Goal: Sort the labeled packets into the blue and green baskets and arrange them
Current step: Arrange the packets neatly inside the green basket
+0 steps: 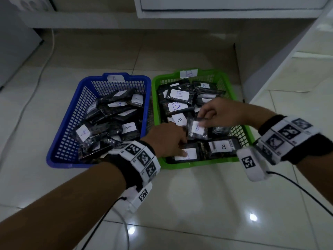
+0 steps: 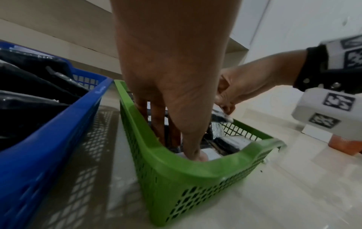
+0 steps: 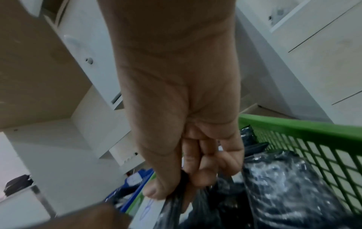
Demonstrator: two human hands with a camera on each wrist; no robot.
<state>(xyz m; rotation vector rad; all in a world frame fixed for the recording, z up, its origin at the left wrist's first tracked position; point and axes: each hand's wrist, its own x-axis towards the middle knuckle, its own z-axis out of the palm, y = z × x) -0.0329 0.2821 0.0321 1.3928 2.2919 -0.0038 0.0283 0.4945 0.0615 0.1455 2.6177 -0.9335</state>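
The blue basket, tagged A, holds several black packets with A labels. Beside it on the right, the green basket, tagged B, holds several B packets. My left hand reaches into the green basket's front left corner, its straight fingers and thumb pressing on a flat packet with a white label. My right hand pinches the top edge of a B packet, lifted slightly over the basket's middle.
Both baskets sit side by side on a glossy tiled floor. A white cable trails along the floor at the left. A white cabinet wall rises at the right, and a low ledge runs behind the baskets.
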